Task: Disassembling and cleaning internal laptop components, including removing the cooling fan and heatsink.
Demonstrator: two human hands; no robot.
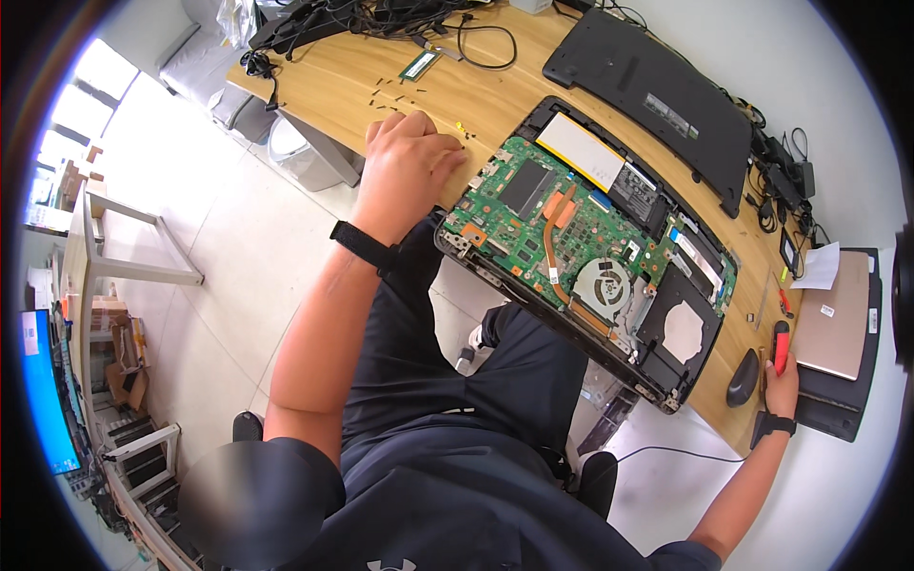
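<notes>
Laptop base (674, 288), opened at the table's (490, 100) near edge, slants lengthwise from far left to near right, its shell holding a green circuit board (524, 228), battery (581, 152) and round fan (603, 285). Beside it the left hand (409, 157) curls, whether pinching anything I can't tell; the right hand (783, 388) grips a red-and-black tool (782, 348).

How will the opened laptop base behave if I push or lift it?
The opened laptop base likely moves as one stiff piece, given its continuous black frame. The bare circuit board and cooling fan look fragile. Its near edge seems to overhang the table, so pulling it nearer might tip it.
</notes>
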